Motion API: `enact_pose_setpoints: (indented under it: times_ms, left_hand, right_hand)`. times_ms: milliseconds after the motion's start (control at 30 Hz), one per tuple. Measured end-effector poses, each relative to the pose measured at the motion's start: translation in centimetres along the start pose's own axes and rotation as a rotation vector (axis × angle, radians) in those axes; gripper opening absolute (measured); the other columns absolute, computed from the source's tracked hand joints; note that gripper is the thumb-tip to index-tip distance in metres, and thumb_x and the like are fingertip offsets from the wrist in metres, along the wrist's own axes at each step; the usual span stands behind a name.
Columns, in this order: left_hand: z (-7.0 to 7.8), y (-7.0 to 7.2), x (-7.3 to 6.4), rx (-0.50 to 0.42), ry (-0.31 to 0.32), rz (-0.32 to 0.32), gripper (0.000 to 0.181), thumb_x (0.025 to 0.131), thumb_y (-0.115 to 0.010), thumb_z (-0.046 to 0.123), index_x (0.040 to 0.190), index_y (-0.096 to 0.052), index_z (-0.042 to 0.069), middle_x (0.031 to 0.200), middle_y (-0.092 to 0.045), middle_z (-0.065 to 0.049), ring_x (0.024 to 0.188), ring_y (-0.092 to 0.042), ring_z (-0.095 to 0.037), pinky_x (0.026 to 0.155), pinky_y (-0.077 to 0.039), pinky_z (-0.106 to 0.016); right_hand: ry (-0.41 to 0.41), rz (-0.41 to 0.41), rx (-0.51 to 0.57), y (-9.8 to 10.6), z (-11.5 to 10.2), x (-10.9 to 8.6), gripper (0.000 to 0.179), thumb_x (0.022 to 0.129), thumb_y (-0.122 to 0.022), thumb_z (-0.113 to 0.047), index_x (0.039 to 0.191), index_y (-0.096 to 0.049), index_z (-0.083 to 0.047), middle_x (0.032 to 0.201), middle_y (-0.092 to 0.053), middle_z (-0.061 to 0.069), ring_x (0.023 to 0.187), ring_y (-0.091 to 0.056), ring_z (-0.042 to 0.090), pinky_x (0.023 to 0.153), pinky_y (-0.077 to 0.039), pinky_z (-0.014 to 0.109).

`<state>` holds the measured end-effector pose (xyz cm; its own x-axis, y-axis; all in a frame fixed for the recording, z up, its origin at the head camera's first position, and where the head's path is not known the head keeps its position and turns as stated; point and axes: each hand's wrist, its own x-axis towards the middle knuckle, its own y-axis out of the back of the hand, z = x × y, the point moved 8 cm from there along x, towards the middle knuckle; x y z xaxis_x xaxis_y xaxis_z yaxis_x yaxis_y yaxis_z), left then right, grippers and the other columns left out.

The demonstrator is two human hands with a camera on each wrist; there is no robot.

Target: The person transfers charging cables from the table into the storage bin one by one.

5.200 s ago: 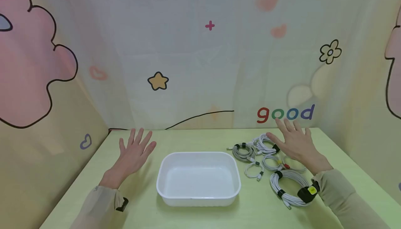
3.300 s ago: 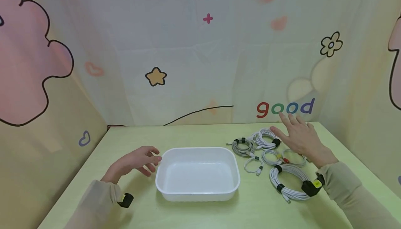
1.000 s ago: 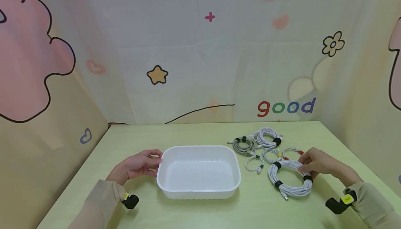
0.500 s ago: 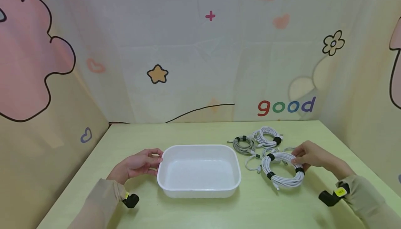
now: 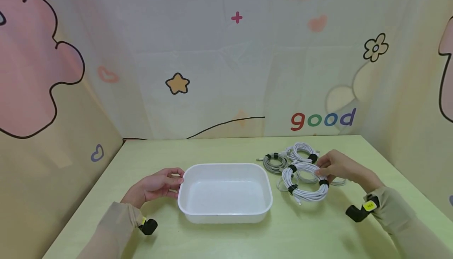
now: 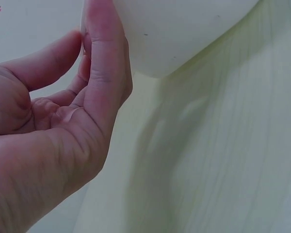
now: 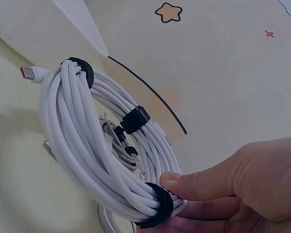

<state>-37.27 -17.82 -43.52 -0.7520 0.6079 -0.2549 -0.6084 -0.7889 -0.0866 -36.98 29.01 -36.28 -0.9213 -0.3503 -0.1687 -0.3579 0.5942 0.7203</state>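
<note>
My right hand [image 5: 341, 166] pinches the right side of a thick coil of white cable [image 5: 308, 197] bound with black straps. In the right wrist view, the thumb lies on top of the strands beside one strap [image 7: 160, 206], and a USB-C plug [image 7: 31, 74] sticks out at the coil's far end. The coil is raised over the other cables, partly covering them. My left hand [image 5: 155, 186] holds the left rim of a white plastic tub [image 5: 226, 219]; thumb and fingers meet at that edge in the left wrist view. Nothing lies inside the tub.
Behind the held coil lie a grey cable coil [image 5: 274, 171] and another white coil [image 5: 301, 145] with a black strap. Smaller thin coils are partly hidden beneath it; one loop [image 5: 339, 182] shows at the right. A printed curtain [image 5: 212, 54] hangs behind the table [image 5: 212, 243].
After being spread open over the table, both hands closed, the left on the tub's rim, the right on the large coil. The right hand has since lifted the coil and moved it left.
</note>
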Motion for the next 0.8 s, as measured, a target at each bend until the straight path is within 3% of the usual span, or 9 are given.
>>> enact_pose_setpoints:
  times_ms: [300,800]
  left_hand:
    - [-0.2,0.0,0.0,-0.011,0.008,0.007,0.016,0.098,-0.055,0.011,0.113,-0.050,0.008,0.098,-0.063,-0.001,0.084,-0.064,-0.014,0.077,-0.059,-0.033]
    - [0.1,-0.1,-0.1,-0.015,0.004,-0.008,0.015,0.098,-0.051,0.008,0.113,-0.049,0.006,0.095,-0.063,-0.001,0.082,-0.063,-0.013,0.075,-0.059,-0.031]
  right_hand:
    - [-0.028,0.013,-0.008,-0.3,-1.8,1.4,0.034,0.088,-0.070,-0.014,0.111,-0.063,0.009,0.087,-0.070,0.009,0.068,-0.061,0.014,0.065,-0.058,0.030]
    - [0.031,0.000,0.004,-1.1,-5.5,3.0,0.035,0.089,-0.069,-0.013,0.114,-0.063,0.010,0.089,-0.071,0.011,0.069,-0.062,0.014,0.067,-0.058,0.029]
